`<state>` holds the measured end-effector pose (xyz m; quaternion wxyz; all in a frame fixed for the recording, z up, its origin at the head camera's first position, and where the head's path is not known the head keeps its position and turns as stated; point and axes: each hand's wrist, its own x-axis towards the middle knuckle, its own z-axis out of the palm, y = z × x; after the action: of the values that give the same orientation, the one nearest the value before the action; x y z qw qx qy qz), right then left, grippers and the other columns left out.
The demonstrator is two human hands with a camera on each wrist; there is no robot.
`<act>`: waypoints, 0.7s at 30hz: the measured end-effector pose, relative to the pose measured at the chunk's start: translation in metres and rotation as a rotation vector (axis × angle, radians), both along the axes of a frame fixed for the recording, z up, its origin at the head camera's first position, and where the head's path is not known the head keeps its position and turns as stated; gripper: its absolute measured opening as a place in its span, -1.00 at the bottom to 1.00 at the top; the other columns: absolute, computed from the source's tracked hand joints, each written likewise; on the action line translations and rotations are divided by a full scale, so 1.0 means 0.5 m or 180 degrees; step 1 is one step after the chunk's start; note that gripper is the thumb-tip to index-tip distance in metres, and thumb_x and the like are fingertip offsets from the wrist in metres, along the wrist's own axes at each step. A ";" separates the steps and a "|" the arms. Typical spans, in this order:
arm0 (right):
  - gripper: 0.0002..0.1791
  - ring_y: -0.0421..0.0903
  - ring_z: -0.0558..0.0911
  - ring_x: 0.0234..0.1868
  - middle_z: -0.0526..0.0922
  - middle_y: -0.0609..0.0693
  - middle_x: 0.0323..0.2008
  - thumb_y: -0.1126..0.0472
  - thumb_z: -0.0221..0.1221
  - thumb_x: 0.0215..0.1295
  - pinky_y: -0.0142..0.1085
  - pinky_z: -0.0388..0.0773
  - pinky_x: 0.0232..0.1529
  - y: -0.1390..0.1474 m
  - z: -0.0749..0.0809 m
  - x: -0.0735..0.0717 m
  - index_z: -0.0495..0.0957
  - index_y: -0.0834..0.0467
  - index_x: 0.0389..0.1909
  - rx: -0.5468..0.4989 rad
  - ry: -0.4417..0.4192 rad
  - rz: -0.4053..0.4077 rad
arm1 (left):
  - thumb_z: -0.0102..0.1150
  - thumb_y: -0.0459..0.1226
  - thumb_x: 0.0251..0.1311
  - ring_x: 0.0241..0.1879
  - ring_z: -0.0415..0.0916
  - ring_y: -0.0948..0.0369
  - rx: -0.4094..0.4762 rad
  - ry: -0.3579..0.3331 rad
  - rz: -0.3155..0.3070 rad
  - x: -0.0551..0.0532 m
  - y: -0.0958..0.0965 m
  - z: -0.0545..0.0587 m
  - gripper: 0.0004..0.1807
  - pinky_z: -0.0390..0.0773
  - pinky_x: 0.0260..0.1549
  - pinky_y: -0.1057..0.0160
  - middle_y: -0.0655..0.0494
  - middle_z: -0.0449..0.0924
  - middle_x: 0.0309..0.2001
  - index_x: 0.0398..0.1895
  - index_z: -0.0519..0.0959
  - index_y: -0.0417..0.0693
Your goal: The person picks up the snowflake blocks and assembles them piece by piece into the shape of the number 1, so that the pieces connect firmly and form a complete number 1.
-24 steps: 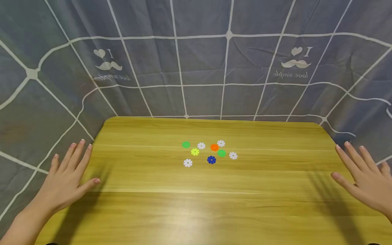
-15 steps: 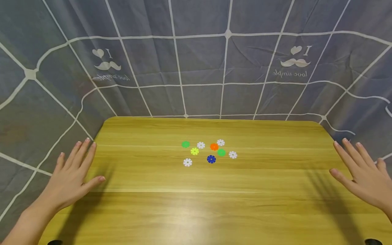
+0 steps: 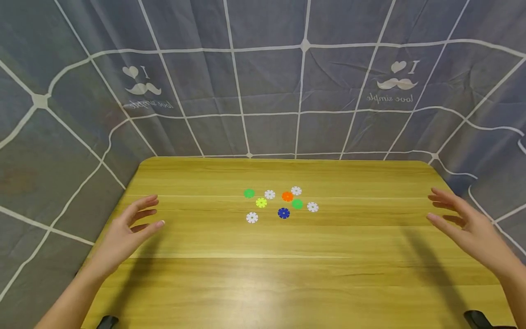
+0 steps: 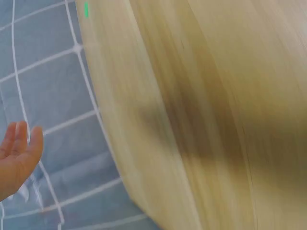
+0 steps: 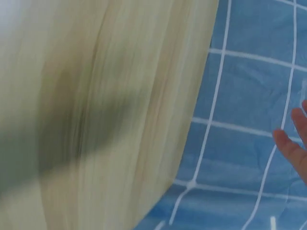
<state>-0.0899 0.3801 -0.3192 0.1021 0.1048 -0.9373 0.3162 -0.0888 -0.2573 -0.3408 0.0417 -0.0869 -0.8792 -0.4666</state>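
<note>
Several notched plastic discs lie flat in a loose group toward the back middle of the wooden table. Among them are a blue disc (image 3: 283,213), an orange disc (image 3: 287,196), a yellow disc (image 3: 261,202), two green ones and several white discs (image 3: 252,217). My left hand (image 3: 129,228) hovers over the table's left side, fingers loosely bent, thumb apart, holding nothing. Over the right side, my right hand (image 3: 466,224) mirrors it, also without anything in its grasp. Both hands are well away from the discs. The left wrist view catches a bit of green disc (image 4: 87,9).
The wooden table (image 3: 263,274) has rounded back corners. A grey curtain (image 3: 271,82) with white grid lines hangs behind it and on both sides. Black straps or mounts (image 3: 107,322) show near both wrists at the bottom.
Both hands have turned from flat, spread, palm-down poses to thumb-up ones with bent fingers. Each has moved inward, the left one further to the right. The discs stay put.
</note>
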 end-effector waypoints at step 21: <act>-0.55 -0.13 0.58 -0.07 0.44 0.12 -0.06 0.27 0.10 0.32 -0.19 0.55 -0.05 -0.143 -0.092 -0.138 0.31 0.18 0.22 -0.1910 -0.1859 0.0563 | 0.20 -0.30 0.19 0.13 0.35 -0.17 0.0826 -0.1342 -0.0564 -0.112 0.145 -0.080 -0.36 0.48 0.01 0.07 -0.34 0.21 0.22 0.28 0.21 -0.34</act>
<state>-0.1586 0.3083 -0.3654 -0.1692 0.0565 -0.7808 0.5988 -0.1451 -0.1849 -0.3809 -0.1728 -0.0584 -0.7902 -0.5850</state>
